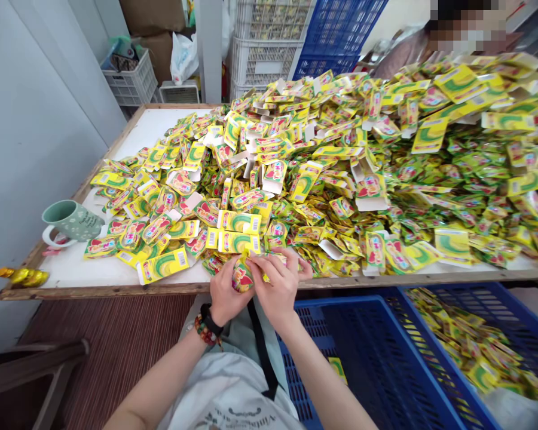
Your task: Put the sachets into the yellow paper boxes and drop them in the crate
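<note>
Between my two hands, just over the table's near edge, is a small yellow, green and red packet. My left hand wraps its fingers around the left side of it and wears a black band and beads at the wrist. My right hand pinches the packet's upper right part; its outer fingers stick out to the right. Right beyond my hands lie flat yellow boxes with green curved prints. A large heap of small cartons and shiny packets spreads over the white table.
A green mug and gold-wrapped items stand at the left edge. Below the table are blue crates, one holding many packets. Stacked crates rise behind. Another person sits at the far right.
</note>
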